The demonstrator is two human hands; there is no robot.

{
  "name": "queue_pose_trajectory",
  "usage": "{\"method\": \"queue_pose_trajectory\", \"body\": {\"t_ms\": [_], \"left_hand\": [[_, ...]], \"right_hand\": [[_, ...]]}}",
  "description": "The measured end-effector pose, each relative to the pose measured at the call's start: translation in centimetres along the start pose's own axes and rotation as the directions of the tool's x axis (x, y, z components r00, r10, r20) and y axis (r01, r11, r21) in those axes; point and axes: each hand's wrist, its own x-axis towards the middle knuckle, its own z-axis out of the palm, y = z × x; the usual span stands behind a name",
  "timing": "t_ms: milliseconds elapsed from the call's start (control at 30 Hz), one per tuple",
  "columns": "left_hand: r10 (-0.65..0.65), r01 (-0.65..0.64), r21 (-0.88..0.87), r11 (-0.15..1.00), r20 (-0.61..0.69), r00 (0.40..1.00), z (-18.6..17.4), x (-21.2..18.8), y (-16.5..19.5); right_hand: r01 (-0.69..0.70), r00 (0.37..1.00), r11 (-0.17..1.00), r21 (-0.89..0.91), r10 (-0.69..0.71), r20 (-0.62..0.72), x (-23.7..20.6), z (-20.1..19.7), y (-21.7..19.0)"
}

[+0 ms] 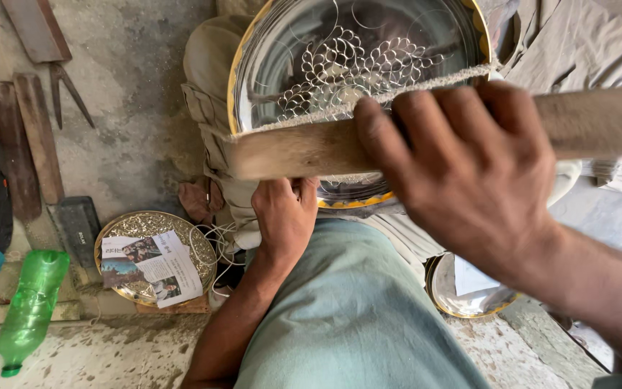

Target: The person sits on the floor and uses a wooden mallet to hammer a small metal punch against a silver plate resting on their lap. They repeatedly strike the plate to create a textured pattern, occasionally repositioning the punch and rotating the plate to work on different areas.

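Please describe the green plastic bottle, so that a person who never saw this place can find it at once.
Start at the person's knee in grey-green cloth, then go left across the dusty floor. The green bottle lies near the left edge, left of a brass tray with paper on it. It is the only transparent green thing there.

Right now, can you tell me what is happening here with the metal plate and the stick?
A person sits on the floor with a round shiny metal tray with a golden rim and an engraved lattice pattern propped against the knee. The left hand grips the tray's lower edge from below. The right hand is closed around a long flat wooden stick held across the tray's face. A green plastic bottle lies on the floor to the left, beside another round engraved metal plate with printed paper on it.
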Motion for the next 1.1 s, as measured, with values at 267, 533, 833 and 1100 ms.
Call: {"method": "queue_pose_trajectory", "body": {"t_ms": [267, 533, 833, 1100], "left_hand": [[0.054, -0.045, -0.082, 0.996, 0.114, 0.992, -0.4, 2.4, 2.1], [0.124, -0.117, -0.041, 0.992, 0.312, 0.942, 0.0, 4.3, 2.8], [0.204, -0.220, -0.076, 0.973, 0.734, 0.647, 1.1, 7.7, 3.1], [0.247, -0.399, -0.082, 0.913, 0.891, 0.382, 1.8, 9.1, 4.7]], "right_hand": [[-0.156, 0.987, 0.985, 0.072, 0.154, 0.036, -2.1, 0.6, 2.6], [-0.509, 0.860, 0.815, 0.277, 0.474, 0.188, -7.6, 3.8, 2.5], [-0.756, 0.648, 0.619, 0.212, 0.663, 0.376, -15.7, 6.3, -3.1], [-0.888, 0.298, 0.081, 0.453, 0.850, 0.433, -21.4, 9.7, -12.1]]}}
